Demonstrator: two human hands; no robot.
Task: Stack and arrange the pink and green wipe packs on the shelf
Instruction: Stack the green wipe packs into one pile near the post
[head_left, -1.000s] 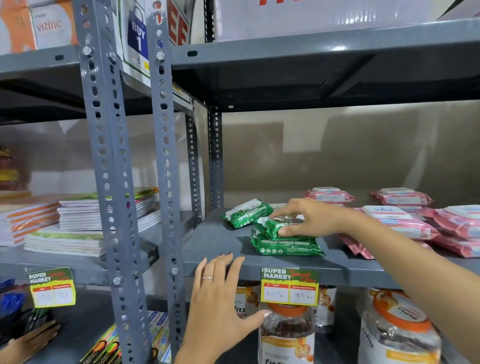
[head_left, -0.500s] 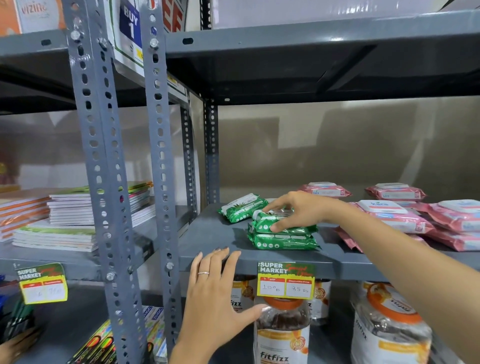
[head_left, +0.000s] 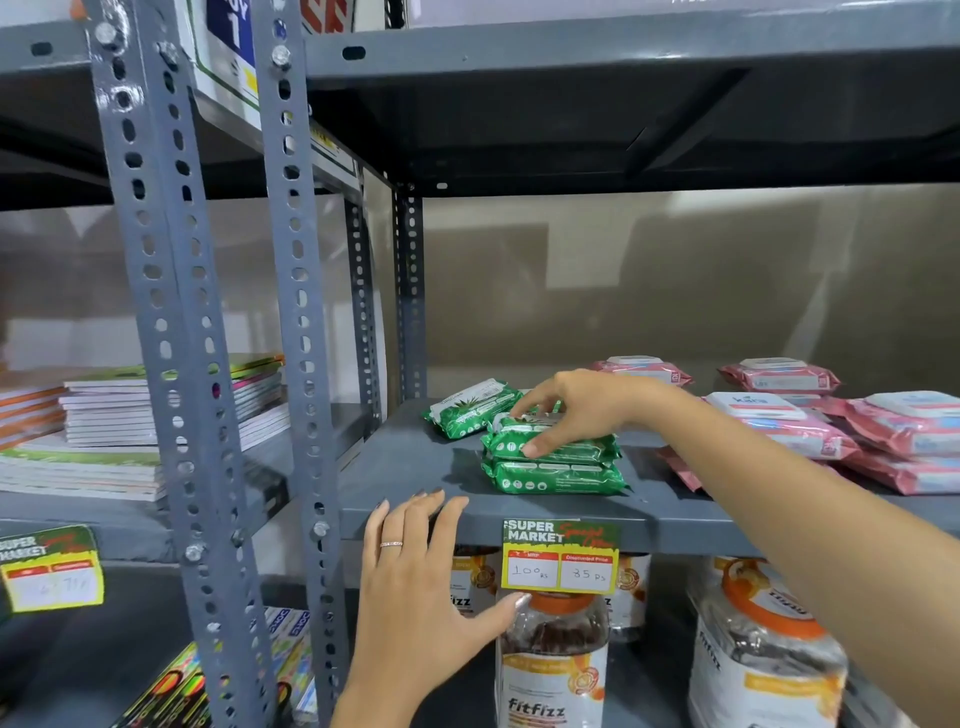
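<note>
Fig.: my hands at the grey shelf (head_left: 415, 467) w/ green & pink wipe packs.

Two green wipe packs (head_left: 553, 462) lie stacked flat near the shelf's front edge, glossy green film w/ white print; a third green pack (head_left: 470, 413) lies angled just behind, to the left. Pink wipe packs (head_left: 904, 436) w/ white lids sit piled on the right & toward the back. My right hand (head_left: 582, 410) rests on the top pack of the stack: fingers narrowly spread & curved over it, thumb on its front edge, fingertips at its back edge, gripping it lightly. My left hand (head_left: 415, 582) is spread wide & flat, fingertips touching the shelf's front lip, holding nothing; a ring (head_left: 390, 544) shows on one finger. Price tag (head_left: 561, 556) hangs just beside my thumb.
</note>
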